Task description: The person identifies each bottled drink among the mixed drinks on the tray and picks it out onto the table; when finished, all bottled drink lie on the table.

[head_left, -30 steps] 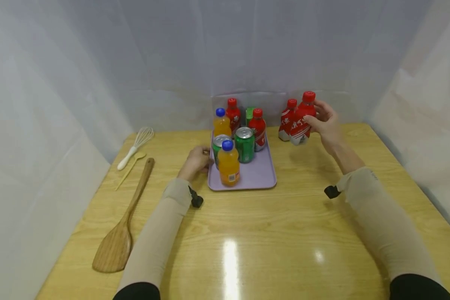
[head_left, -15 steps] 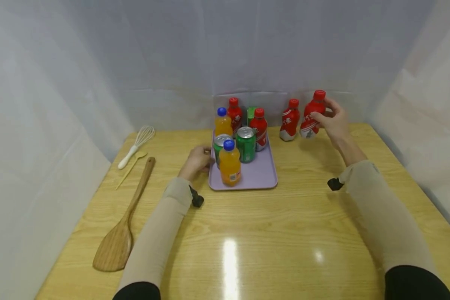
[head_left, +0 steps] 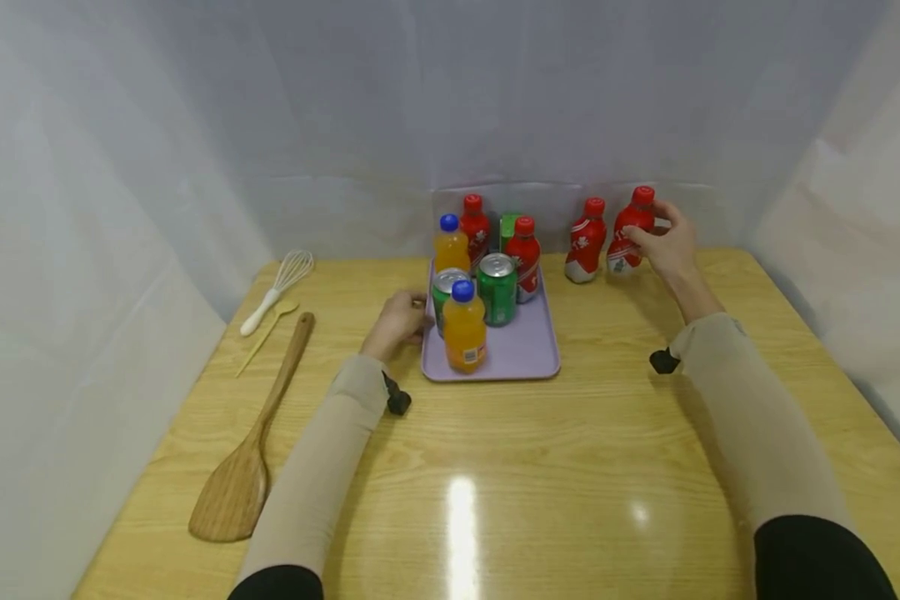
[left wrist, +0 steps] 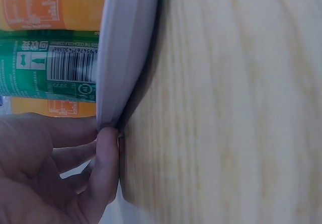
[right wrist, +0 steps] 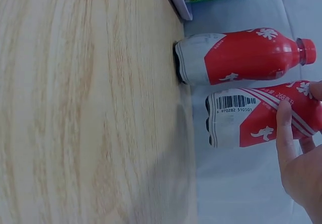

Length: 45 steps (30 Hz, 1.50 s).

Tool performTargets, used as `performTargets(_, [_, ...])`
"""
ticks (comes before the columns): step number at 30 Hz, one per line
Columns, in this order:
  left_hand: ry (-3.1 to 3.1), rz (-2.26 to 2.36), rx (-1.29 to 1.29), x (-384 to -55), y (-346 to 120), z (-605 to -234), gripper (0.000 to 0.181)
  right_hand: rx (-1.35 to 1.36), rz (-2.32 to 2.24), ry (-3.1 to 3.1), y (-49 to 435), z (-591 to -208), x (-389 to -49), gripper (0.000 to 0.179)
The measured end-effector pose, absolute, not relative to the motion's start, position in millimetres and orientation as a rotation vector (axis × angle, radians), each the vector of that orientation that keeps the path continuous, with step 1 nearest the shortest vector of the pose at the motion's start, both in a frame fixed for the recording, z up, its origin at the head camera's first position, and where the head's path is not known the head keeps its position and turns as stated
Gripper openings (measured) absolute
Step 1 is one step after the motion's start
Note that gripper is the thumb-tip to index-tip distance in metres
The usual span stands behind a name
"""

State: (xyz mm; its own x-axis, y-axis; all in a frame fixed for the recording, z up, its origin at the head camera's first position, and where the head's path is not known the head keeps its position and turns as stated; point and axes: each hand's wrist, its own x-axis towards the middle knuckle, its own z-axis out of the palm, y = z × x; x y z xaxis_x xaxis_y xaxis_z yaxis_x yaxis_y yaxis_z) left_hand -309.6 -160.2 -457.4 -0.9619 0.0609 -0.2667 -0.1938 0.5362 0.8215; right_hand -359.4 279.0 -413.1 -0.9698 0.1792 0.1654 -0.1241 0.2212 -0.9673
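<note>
while the left hand (head_left: 399, 318) pinches the rim of the purple tray (head_left: 525, 354), the right hand (head_left: 673, 246) holds a red-capped plastic bottle (right wrist: 254, 121).
bottle right of tray, just beside a second red-capped bottle (head_left: 586, 242), base looks clear of the wooden table (head_left: 570, 450); right thumb and fingers clamped on its upper body. contents hidden, weight unclear; thin wall likely gives if squeezed, smooth wrap may slip. best grip: upper body below cap.

There, on the red bottle (right wrist: 259, 117) you're holding, you read "268" and barcode (right wrist: 232, 102) 6 970282 510501; over on the green can (left wrist: 35, 78), "THE COCA-COLA COMPANY" and 6 954767 430386; on the orange bottle (left wrist: 75, 5), the small print blurs.
</note>
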Motion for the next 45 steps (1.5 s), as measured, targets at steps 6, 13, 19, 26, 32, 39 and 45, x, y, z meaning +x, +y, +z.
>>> performTargets(6, [2.476, 1.402, -0.131, -311, -160, -457, 0.051, -0.087, 1.750, -2.292, 280, -416, -365, 0.070])
performTargets(13, [2.491, 1.397, -0.134, -312, -160, -460, 0.051, -0.089, 1.704, -2.299, 281, -424, -372, 0.067])
performTargets(19, [2.499, 1.410, -0.108, -311, -160, -462, 0.049, -0.147, 1.677, -2.310, 281, -429, -374, 0.066])
performTargets(26, [2.485, 1.393, -0.133, -313, -161, -463, 0.052, -0.130, 1.619, -2.332, 282, -432, -375, 0.065])
performTargets(32, [2.470, 1.405, -0.145, -316, -161, -461, 0.053, -0.097, 1.589, -2.391, 287, -432, -374, 0.068])
performTargets(39, [2.471, 1.428, -0.148, -315, -162, -461, 0.053, 0.003, 1.329, -2.509, 290, -437, -369, 0.068])
performTargets(45, [2.459, 1.436, -0.139, -313, -162, -460, 0.051, 0.001, 1.193, -2.543, 286, -439, -365, 0.075])
